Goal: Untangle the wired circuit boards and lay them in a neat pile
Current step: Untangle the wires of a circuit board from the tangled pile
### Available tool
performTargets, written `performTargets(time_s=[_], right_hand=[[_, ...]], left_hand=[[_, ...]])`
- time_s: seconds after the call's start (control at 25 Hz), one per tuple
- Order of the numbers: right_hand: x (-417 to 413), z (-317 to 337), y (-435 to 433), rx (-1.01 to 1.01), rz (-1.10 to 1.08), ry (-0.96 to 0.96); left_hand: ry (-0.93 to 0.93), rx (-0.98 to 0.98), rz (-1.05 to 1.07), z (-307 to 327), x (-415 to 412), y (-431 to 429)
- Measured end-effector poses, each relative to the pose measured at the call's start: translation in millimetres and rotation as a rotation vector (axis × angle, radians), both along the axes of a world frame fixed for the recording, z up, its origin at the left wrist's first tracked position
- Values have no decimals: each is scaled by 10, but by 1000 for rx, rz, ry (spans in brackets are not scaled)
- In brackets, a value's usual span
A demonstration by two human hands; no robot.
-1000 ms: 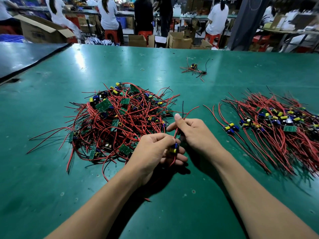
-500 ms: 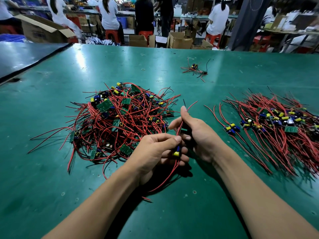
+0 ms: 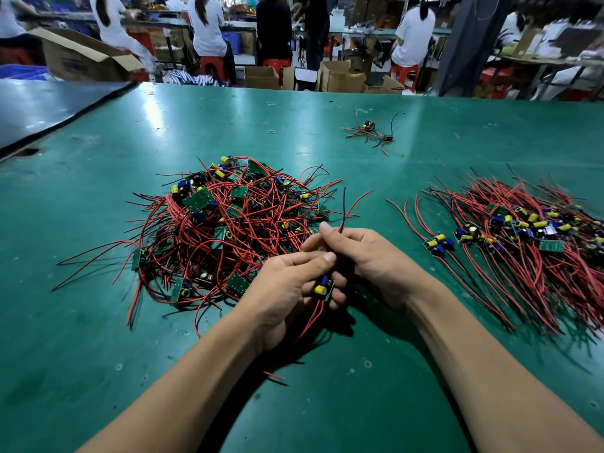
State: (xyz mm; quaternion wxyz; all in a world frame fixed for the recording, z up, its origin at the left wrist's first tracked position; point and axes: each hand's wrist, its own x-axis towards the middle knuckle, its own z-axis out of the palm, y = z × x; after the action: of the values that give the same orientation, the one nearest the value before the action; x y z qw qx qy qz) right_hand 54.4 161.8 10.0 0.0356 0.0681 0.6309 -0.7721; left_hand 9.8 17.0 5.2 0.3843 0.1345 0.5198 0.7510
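Tangled heap [image 3: 228, 230] sat left on the green surface [image 3: 327, 403]. Left hand [image 3: 287, 289] pinched one circuit board [image 3: 323, 287] in its grip, and right hand [image 3: 366, 256] pinched its leads [image 3: 343, 210]. Best to draw them straight, then lay the board parallel on the neat pile [image 3: 523, 243], right.

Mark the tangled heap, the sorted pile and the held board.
Tangled heap of red-wired green circuit boards [image 3: 198, 200]: head view, on a green board.
Sorted pile of red-wired boards [image 3: 551, 246]: head view, on a green board.
Held board with yellow capacitor [image 3: 321, 290]: head view, on the capacitor.
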Motion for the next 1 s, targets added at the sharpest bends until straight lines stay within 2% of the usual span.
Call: performTargets(time_s=[0.2,0.36,0.6,0.68,0.88,1.0], right_hand=[[19,-2,81,120,24,4],[0,-1,192,431,-133,12],[-67,-26,217,637,-439,31],[-83,-20,172,480,-476,28],[-82,68,125,-199,-419,-15],[-72,92,156,-396,-304,23]], left_hand=[[49,-38,38,-18,17,26],[64,-39,21,-21,33,33],[149,-90,-20,-7,41,40],[155,-89,-37,0,43,25],[150,-82,-77,11,57,-7],[143,-89,-75,8,56,-2]])
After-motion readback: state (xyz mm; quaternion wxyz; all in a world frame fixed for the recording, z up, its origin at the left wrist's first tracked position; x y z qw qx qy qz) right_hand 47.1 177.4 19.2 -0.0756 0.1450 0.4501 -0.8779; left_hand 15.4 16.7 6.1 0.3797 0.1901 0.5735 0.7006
